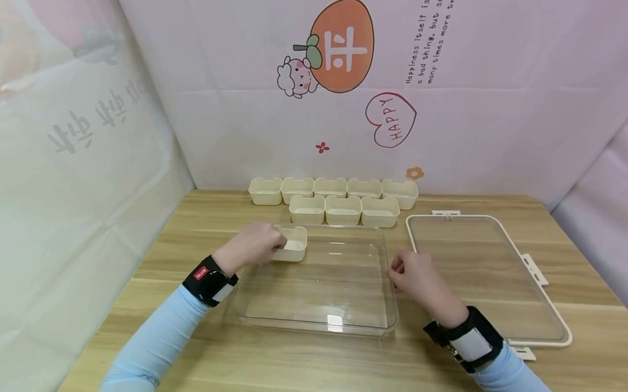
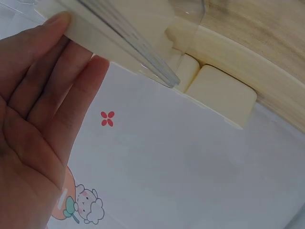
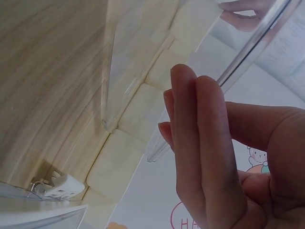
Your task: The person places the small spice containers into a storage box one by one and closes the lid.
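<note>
In the head view my left hand (image 1: pixel 256 243) pinches a small cream container (image 1: pixel 293 245) by its left side, at the back left corner of a clear plastic bin (image 1: pixel 316 326). The left wrist view shows the thumb and fingertips on the cream container's wall (image 2: pixel 90 40), beside the bin's clear edge. My right hand (image 1: pixel 415 279) is at the bin's right side, its thumb and fingers pinching the clear wall. Seen from the right wrist, the fingers (image 3: pixel 205 143) are bent around the bin's rim (image 3: pixel 252 45), and part of the contact is hidden.
Behind the bin stand two rows of cream containers (image 1: pixel 343 210), the back row against the printed cloth (image 1: pixel 233 128). A clear lid (image 1: pixel 489 279) with a white rim and clips lies at the right. Everything rests on a wooden table (image 1: pixel 196 354).
</note>
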### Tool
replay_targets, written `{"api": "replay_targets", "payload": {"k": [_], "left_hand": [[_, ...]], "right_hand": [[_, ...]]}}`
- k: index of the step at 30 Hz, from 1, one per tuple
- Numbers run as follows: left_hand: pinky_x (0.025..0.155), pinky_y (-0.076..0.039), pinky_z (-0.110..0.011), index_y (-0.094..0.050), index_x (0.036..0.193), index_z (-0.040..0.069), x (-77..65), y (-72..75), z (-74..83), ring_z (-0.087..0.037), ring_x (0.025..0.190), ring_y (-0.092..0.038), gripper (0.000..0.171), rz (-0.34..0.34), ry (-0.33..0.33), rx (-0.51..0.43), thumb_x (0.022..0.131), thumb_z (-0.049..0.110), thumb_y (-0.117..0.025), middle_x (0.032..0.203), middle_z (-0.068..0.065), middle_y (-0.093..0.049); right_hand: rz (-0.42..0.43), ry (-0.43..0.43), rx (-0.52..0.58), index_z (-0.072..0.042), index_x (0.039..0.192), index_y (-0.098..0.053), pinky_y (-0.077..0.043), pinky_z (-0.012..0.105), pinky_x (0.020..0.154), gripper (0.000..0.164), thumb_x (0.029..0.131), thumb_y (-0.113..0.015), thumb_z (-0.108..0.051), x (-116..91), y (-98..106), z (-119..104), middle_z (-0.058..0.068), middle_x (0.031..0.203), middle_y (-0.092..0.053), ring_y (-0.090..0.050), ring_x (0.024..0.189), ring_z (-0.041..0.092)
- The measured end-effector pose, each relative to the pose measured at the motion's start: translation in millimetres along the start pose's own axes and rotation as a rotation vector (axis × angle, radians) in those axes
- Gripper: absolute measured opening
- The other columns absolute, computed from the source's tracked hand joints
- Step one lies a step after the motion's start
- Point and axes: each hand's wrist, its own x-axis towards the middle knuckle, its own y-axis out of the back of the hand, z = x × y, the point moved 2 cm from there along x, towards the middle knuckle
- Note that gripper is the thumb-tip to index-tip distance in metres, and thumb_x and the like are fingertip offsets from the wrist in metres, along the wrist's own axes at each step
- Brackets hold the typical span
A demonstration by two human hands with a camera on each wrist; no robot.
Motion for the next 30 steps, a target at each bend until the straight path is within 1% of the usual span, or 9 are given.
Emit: {"api": "replay_targets", "payload": {"k": [2, 6, 10, 12, 17, 21, 25, 30], "left_hand": [[0.051, -0.026, -0.019, -0.055, 0.061, 0.015, -1.0, -0.3, -1.2, -0.006, 0.054, -0.032, 0.027, -0.005, 0.004, -0.004, 0.076, -0.008, -0.059, 0.059, 0.007, -0.041], [0.05, -0.021, -0.019, -0.045, 0.057, 0.017, -2.7, -0.8, -3.0, -0.006, 0.053, -0.027, 0.033, -0.001, 0.005, -0.022, 0.075, -0.008, -0.057, 0.057, 0.007, -0.033], [0.05, -0.018, -0.019, -0.037, 0.056, 0.018, -4.6, -0.7, -4.9, -0.006, 0.053, -0.022, 0.038, 0.003, 0.006, -0.038, 0.075, -0.008, -0.056, 0.057, 0.007, -0.026], [0.05, -0.017, -0.019, -0.035, 0.056, 0.019, -5.7, -0.7, -6.2, -0.006, 0.053, -0.021, 0.039, 0.004, 0.007, -0.041, 0.075, -0.008, -0.056, 0.058, 0.007, -0.025], [0.05, -0.017, -0.02, -0.034, 0.055, 0.019, -7.3, 0.1, -8.8, -0.006, 0.053, -0.021, 0.04, 0.0, 0.009, -0.047, 0.075, -0.007, -0.056, 0.058, 0.008, -0.025], [0.05, -0.016, -0.02, -0.031, 0.056, 0.019, -7.5, -0.4, -10.9, -0.006, 0.054, -0.02, 0.041, 0.002, 0.004, -0.051, 0.076, -0.007, -0.056, 0.058, 0.008, -0.022], [0.051, -0.015, -0.02, -0.028, 0.056, 0.018, -7.3, -2.7, -12.6, -0.006, 0.054, -0.018, 0.043, 0.0, 0.003, -0.058, 0.074, -0.009, -0.055, 0.059, 0.007, -0.02], [0.051, -0.016, -0.02, -0.03, 0.056, 0.018, -7.3, -5.4, -14.9, -0.006, 0.055, -0.02, 0.043, -0.009, 0.009, -0.065, 0.075, -0.009, -0.057, 0.059, 0.007, -0.023]], "right_hand": [[0.003, 0.004, -0.003, -0.001, 0.08, -0.06, -0.05, 0.023, 0.049, 0.009, 0.087, -0.061, -0.006, -1.0, -0.2, -0.9, 0.006, 0.069, -0.066, -0.065, 0.057, 0.016], [0.004, 0.005, -0.003, 0.0, 0.082, -0.06, -0.05, 0.022, 0.048, 0.009, 0.087, -0.062, -0.006, -3.0, -1.0, -2.4, 0.006, 0.069, -0.066, -0.064, 0.057, 0.014], [-0.002, -0.005, -0.004, 0.001, 0.087, -0.06, -0.05, 0.023, 0.049, 0.008, 0.088, -0.061, -0.007, -3.6, -1.6, -2.1, 0.009, 0.072, -0.068, -0.064, 0.057, 0.014], [-0.006, -0.01, -0.011, 0.001, 0.09, -0.061, -0.05, 0.024, 0.05, 0.01, 0.089, -0.06, -0.008, -3.9, -1.5, -2.2, 0.01, 0.074, -0.069, -0.064, 0.058, 0.013], [-0.008, 0.002, -0.043, 0.003, 0.094, -0.061, -0.048, 0.025, 0.05, 0.014, 0.089, -0.06, -0.01, -4.7, 0.0, -3.8, 0.01, 0.076, -0.07, -0.063, 0.058, 0.011], [-0.015, 0.014, -0.049, 0.005, 0.096, -0.061, -0.048, 0.025, 0.051, 0.016, 0.089, -0.059, -0.01, -5.5, 1.0, -5.5, 0.01, 0.076, -0.07, -0.063, 0.058, 0.01], [-0.026, 0.011, -0.054, 0.006, 0.099, -0.061, -0.049, 0.025, 0.052, 0.018, 0.088, -0.059, -0.008, -6.1, 2.1, -5.5, 0.011, 0.078, -0.07, -0.064, 0.059, 0.01], [-0.041, -0.014, -0.043, 0.006, 0.1, -0.062, -0.05, 0.026, 0.053, 0.019, 0.088, -0.06, -0.009, -6.2, 2.8, -5.9, 0.01, 0.077, -0.07, -0.065, 0.06, 0.013]]}}
